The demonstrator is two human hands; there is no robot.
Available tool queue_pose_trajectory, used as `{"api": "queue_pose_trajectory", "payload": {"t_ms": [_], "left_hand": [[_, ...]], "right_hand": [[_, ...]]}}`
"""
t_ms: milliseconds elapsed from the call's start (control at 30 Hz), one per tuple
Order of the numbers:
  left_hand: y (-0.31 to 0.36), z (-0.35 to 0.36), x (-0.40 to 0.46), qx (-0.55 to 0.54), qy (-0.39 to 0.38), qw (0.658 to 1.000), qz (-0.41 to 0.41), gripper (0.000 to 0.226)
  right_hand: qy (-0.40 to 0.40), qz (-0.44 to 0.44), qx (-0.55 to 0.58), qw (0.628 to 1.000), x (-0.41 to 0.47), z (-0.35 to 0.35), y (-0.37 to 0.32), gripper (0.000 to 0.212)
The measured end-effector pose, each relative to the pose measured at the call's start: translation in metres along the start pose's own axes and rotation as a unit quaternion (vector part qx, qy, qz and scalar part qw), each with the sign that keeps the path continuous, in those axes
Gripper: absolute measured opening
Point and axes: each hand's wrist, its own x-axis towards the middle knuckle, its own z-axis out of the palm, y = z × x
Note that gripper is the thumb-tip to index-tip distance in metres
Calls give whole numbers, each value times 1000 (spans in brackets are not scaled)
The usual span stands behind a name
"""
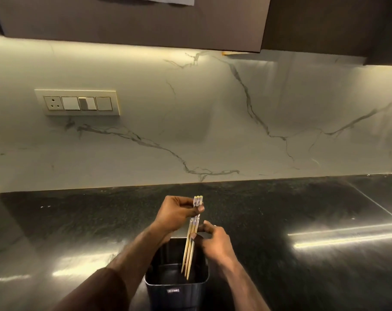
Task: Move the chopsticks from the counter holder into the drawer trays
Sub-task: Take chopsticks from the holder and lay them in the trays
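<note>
A dark square holder stands on the black counter near the bottom middle of the head view. A small bundle of wooden chopsticks with patterned tops rises from it, tips still inside the holder. My left hand pinches the bundle near its top. My right hand touches the sticks lower down, at mid-length, with thumb and fingers closed on them. The drawer and its trays are out of view.
The glossy black counter stretches left and right. A white marble backsplash rises behind it, with a switch and socket plate at the left. Dark wall cabinets hang overhead.
</note>
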Motion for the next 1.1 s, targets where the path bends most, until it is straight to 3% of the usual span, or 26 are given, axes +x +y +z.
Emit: {"api": "queue_pose_trajectory", "payload": {"t_ms": [233, 400, 600, 767, 1100], "left_hand": [[100, -16, -52, -54, -10, 994, 97, 20], [141, -35, -104, -67, -27, 985, 158, 14], [143, -57, -160, -76, -40, 981, 174, 12], [137, -54, -198, -104, -69, 980, 154, 23], [127, 29, -255, -110, -109, 978, 137, 31]], "right_hand": [[24, -92, 31, 995, -53, 3, -37, 10], [-29, -93, 119, 988, -111, 9, -63, 16], [-50, -53, 174, 982, -186, 33, -59, 20], [-37, -40, 241, 969, -239, 32, -37, 21], [15, -49, 200, 978, -331, -32, 13, 13]]}}
